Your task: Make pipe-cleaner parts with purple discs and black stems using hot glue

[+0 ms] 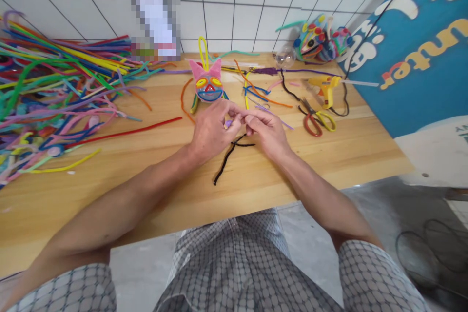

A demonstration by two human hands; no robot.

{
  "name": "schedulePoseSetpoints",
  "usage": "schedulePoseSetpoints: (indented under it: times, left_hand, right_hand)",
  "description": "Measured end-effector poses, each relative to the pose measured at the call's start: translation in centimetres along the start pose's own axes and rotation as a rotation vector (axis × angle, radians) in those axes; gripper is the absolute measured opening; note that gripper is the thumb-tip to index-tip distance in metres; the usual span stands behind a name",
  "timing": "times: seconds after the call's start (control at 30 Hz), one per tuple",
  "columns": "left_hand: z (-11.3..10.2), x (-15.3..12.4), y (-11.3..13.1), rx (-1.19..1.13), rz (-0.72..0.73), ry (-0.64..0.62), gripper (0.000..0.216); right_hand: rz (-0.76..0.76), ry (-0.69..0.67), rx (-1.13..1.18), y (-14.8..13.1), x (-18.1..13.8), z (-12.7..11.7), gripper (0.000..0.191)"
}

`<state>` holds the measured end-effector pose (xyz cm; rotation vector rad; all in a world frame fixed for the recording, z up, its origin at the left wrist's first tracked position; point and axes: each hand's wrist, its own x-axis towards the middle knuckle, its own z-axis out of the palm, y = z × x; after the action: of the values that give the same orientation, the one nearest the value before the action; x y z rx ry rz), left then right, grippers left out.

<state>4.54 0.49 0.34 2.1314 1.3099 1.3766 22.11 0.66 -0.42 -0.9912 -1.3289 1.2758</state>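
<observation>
My left hand (pixel 212 129) is closed in a pinch, with a small purple piece (pixel 228 123), apparently pipe cleaner, showing between its fingers. Fingertip to fingertip with it, my right hand (pixel 268 131) is also pinched closed; whatever it grips is hidden. Just below the hands, black pipe cleaner pieces (pixel 224 165) lie crossed on the table. Behind my left hand stands a cat-like ornament (pixel 208 88) with pink ears, yellow-ringed eyes, a blue mouth and a yellow loop on top.
A large heap of coloured pipe cleaners (pixel 62 87) covers the wooden table's (pixel 146 195) left side. To the right are scissors (pixel 318 119), a yellow glue gun (pixel 326 90), a clear ball (pixel 285 57) and a decorated colourful figure (pixel 312 41). Loose pipe cleaners (pixel 256 90) lie behind the hands.
</observation>
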Motion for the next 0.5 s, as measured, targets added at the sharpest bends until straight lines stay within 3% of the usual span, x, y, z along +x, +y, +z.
schedulePoseSetpoints:
  times: [0.17, 0.33, 0.5]
  left_hand:
    - [0.15, -0.36, -0.68, 0.279, 0.07, -0.049, 0.007]
    - [0.25, -0.4, -0.9, 0.355, 0.101, -0.111, 0.015]
    - [0.13, -0.21, -1.05, 0.298, 0.06, -0.102, 0.012]
  right_hand:
    - [-0.138, -0.016, -0.279, 0.29, -0.39, 0.05, 0.022]
    - [-0.306, -0.064, -0.599, 0.43, -0.7, -0.01, 0.027]
    - [-0.319, -0.093, -0.61, 0.15, -0.86, 0.09, 0.029]
